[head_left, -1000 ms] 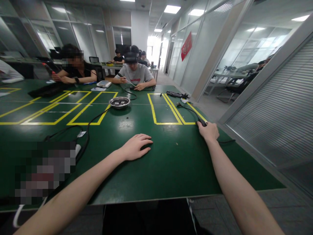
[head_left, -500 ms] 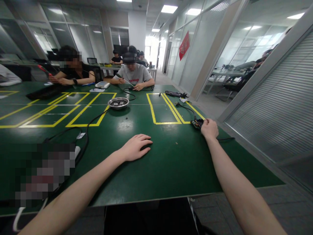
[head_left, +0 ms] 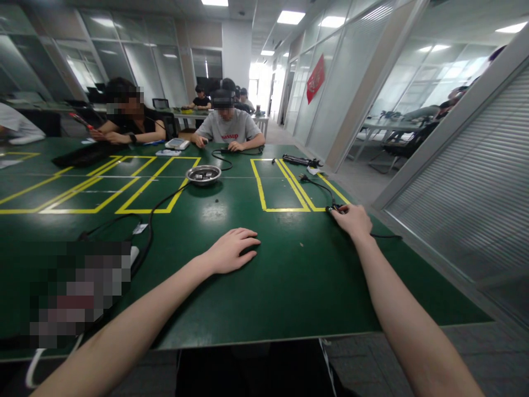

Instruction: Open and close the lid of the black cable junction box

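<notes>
My left hand lies palm down on the green table, its fingers loosely stretched out and nothing in it. Farther off to the right, my right hand has its thumb and fingers closed around a small black electronic device. Most of the device is hidden beneath the fingers. A black cable with a plug runs from the device's far side, and another cable shows to the right of the wrist.
A metal bowl with small metal parts stands at mid-table. Yellow tape marks rectangles. A black tool-like object lies at the far right edge. Cables and a blurred-out object are at left. Two people sit across the table.
My right hand has moved over the device and now covers most of it; its wires and board showed before. My left hand stays put. The person opposite has lowered a long thin tool.
</notes>
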The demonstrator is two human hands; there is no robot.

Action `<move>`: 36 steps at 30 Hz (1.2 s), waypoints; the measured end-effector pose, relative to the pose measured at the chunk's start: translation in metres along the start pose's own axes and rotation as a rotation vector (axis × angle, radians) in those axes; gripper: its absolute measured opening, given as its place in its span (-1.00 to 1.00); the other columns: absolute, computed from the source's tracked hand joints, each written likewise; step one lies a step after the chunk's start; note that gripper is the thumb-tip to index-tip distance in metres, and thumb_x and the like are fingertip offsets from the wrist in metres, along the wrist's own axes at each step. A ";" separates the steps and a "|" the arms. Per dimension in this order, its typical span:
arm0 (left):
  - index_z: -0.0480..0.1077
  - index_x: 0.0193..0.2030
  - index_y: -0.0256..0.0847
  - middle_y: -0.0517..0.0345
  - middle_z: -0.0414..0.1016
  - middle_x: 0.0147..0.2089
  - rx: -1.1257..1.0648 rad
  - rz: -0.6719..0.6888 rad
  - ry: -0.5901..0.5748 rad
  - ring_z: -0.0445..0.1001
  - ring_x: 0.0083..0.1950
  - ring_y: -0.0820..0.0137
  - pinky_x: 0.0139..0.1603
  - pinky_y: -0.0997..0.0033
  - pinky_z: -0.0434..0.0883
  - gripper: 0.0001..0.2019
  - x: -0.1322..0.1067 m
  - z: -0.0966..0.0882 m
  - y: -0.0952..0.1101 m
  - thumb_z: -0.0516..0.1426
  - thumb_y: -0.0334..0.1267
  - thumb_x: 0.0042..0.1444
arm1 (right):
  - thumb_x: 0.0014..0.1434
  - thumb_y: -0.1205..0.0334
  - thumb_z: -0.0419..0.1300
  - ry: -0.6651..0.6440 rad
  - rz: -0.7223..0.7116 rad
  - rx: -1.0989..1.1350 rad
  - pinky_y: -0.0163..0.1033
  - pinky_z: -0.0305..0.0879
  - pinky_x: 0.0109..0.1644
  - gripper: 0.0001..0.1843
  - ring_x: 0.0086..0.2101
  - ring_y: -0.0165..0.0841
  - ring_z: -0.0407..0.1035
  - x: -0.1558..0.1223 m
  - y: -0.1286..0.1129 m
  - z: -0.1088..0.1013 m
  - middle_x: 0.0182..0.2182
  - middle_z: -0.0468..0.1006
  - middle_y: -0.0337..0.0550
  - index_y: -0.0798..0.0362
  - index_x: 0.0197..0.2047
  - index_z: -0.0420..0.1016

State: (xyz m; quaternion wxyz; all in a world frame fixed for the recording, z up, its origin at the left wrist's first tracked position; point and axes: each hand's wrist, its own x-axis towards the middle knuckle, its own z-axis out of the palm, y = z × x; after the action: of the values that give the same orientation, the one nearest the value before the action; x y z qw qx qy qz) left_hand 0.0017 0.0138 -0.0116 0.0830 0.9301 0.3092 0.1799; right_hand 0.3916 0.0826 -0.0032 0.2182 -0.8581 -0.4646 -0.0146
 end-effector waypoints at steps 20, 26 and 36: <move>0.49 0.18 -0.12 -0.07 0.48 0.28 -0.017 -0.009 -0.010 0.42 0.30 0.15 0.35 0.00 0.37 -0.69 0.000 -0.001 0.001 0.08 -0.18 0.39 | 0.22 0.03 0.23 0.036 0.021 -0.010 -0.03 0.46 -0.08 -0.61 -0.06 0.01 0.55 0.000 0.007 0.002 -0.09 0.67 0.12 0.04 0.02 0.63; 0.49 0.18 -0.12 -0.06 0.49 0.27 0.010 -0.009 -0.016 0.43 0.30 0.16 0.35 0.01 0.37 -0.70 0.001 -0.001 0.002 0.09 -0.19 0.39 | 0.18 0.08 0.29 -0.033 -0.097 0.007 -0.14 0.43 -0.12 -0.64 -0.03 -0.07 0.54 -0.009 -0.004 0.005 -0.02 0.66 -0.01 0.00 0.03 0.56; 0.39 0.26 -0.12 -0.08 0.45 0.30 -0.002 -0.043 0.139 0.42 0.30 0.12 0.30 0.02 0.38 -0.62 0.003 -0.005 0.006 0.14 -0.16 0.33 | 0.14 0.29 0.30 -0.360 -0.882 0.458 -0.15 0.43 -0.09 -0.74 -0.19 -0.22 0.57 -0.097 -0.067 0.022 -0.17 0.68 -0.15 0.00 -0.07 0.53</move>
State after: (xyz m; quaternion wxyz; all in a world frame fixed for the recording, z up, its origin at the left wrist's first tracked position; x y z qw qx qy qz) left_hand 0.0050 0.0109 -0.0046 0.0661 0.9084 0.3342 0.2424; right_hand 0.2786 0.0461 -0.0206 0.2899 -0.5005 -0.8029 0.1446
